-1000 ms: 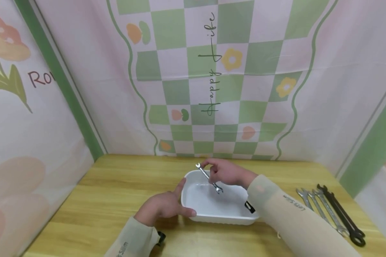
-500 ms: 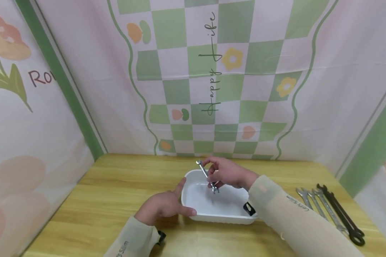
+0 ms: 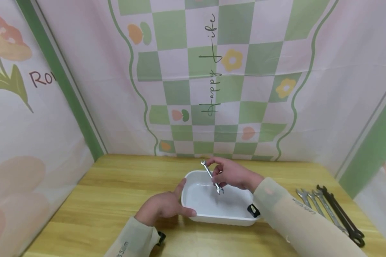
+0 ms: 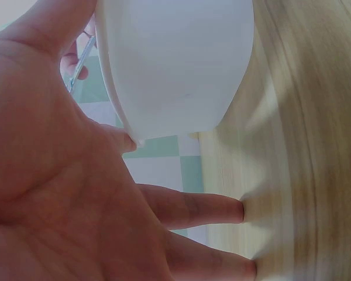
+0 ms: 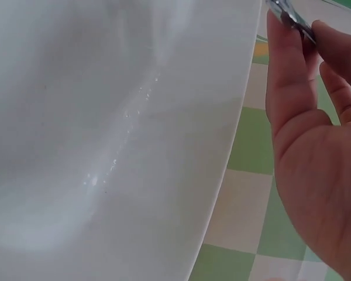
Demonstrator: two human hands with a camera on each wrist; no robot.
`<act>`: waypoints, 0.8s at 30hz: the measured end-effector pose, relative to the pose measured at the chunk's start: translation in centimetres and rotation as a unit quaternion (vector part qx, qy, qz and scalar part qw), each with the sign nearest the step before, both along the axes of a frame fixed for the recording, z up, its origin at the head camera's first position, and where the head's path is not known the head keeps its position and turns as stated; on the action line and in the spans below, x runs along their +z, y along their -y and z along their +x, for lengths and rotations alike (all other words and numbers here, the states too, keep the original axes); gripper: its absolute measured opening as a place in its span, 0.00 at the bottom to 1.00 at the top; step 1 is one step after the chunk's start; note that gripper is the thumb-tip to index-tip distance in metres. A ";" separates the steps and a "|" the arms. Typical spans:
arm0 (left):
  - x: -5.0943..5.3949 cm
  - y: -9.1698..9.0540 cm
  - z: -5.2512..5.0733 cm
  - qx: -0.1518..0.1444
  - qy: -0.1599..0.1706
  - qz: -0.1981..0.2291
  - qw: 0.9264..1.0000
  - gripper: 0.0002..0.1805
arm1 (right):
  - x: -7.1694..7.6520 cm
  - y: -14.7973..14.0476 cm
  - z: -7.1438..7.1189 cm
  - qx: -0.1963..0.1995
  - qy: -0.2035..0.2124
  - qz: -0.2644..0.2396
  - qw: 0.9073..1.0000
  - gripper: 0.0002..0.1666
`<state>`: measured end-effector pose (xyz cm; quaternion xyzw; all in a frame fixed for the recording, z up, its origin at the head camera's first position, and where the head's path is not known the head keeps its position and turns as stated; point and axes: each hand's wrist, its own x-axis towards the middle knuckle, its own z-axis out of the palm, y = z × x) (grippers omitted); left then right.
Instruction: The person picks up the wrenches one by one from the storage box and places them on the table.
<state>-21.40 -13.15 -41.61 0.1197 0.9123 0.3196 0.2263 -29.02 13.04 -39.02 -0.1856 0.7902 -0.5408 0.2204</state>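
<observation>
My right hand [image 3: 233,174] pinches a small silver combination wrench [image 3: 208,170] between thumb and fingers. The wrench slants above the white rectangular dish [image 3: 223,220], its open-jaw end lower and nearer me. In the right wrist view only a short piece of the shiny wrench [image 5: 288,13] shows at the fingertips. My left hand [image 3: 162,205] rests against the dish's left end, thumb at the front corner and index finger at the back. In the left wrist view its fingers are spread and fairly straight, two fingertips reaching down to the wooden table.
Several silver wrenches [image 3: 329,207] lie side by side on the table [image 3: 125,182] at the right, with dark wrenches [image 3: 342,214] beside them. A patterned cloth [image 3: 202,89] hangs behind the table. A black wrist strap piece [image 3: 253,210] overlaps the dish's right side.
My right hand has shifted slightly to the right with the wrench, and its fingers have changed their hold. The wrench has turned a little. My left hand and the dish stay put.
</observation>
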 end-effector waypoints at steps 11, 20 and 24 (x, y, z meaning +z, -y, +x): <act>0.1 0.0 0.1 0.003 -0.004 0.004 1.000 0.69 | 1.8 -1.5 0.0 -0.049 0.019 -0.034 0.998 0.30; 0.1 0.0 0.0 0.013 0.005 -0.007 1.000 0.71 | 3.3 -5.4 -0.7 -0.076 0.037 -0.087 0.993 0.33; 0.0 0.0 0.0 0.013 0.003 -0.002 1.000 0.71 | 3.5 -7.6 -0.7 -0.096 0.030 -0.091 0.991 0.36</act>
